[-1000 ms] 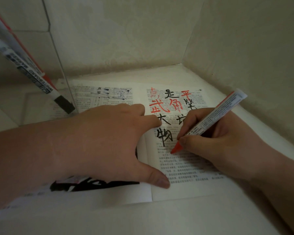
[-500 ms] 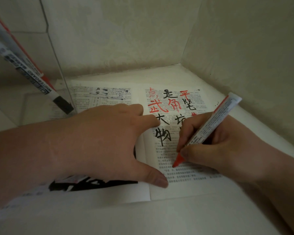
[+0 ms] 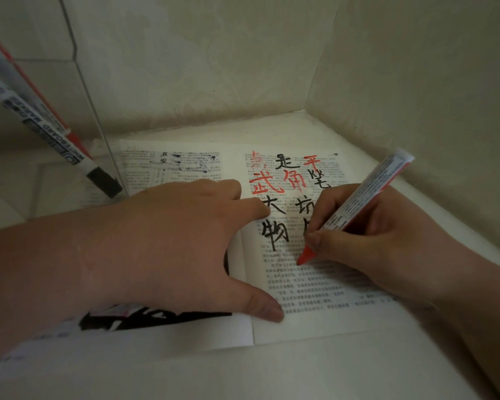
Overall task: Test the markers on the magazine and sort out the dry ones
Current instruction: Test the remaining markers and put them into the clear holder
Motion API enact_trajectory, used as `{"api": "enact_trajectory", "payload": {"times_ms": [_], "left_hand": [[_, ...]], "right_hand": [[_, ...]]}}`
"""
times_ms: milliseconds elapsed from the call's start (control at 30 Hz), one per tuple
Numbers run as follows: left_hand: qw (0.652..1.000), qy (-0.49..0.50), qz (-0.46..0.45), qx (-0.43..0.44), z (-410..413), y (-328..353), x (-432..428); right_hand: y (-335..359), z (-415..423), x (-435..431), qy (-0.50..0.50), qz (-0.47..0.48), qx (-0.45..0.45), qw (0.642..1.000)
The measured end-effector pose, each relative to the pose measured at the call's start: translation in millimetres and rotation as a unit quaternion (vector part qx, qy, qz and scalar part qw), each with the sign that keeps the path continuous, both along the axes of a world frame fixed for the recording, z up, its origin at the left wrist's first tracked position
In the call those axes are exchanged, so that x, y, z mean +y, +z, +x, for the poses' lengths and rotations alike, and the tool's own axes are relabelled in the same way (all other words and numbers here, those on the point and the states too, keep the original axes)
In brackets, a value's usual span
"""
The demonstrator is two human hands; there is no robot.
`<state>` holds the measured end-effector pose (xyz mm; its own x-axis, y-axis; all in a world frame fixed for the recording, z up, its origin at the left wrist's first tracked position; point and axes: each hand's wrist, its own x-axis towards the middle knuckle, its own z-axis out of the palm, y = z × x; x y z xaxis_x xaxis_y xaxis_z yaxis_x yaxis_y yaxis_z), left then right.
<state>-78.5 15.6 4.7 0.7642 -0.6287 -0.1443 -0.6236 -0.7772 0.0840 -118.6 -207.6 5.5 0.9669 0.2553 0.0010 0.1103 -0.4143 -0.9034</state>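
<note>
- Red marker (image 3: 358,197): uncapped and slanted, its red tip at the printed lines just below the right hand's (image 3: 387,246) thumb. Whether the tip touches the paper I cannot tell.
- The right hand pinches the barrel low down, thumb and forefinger curled round it. That low grip should suit a short, firm stroke.
- The stroke is best made on the unmarked print under the tip, where a faint line would show at once.
- Handwritten characters (image 3: 267,183) in red and black lie just beyond the right hand's knuckles. The bold red ones make a fair standard for judging whether this marker is dry.
- The magazine (image 3: 315,324) lies open under both hands. The left hand (image 3: 171,243) rests flat on it, fingers spread, holding nothing, with its thumb beside the fold. Pressure there should stop the page from creeping.
- Two other markers (image 3: 58,140) lean well beyond the left hand, apparently behind a clear panel (image 3: 98,116).
</note>
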Motion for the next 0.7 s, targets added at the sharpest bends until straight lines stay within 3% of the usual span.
{"api": "enact_trajectory", "payload": {"times_ms": [333, 700], "left_hand": [[1.0, 0.011, 0.004, -0.011, -15.9, -0.8, -15.4], [1.0, -0.016, -0.006, -0.005, -2.8, -0.8, -3.2]], "right_hand": [[2.2, -2.1, -4.4, 0.024, -0.004, 0.026, 0.999], [-0.4, 0.8, -7.7, -0.013, -0.038, -0.016, 0.999]]}}
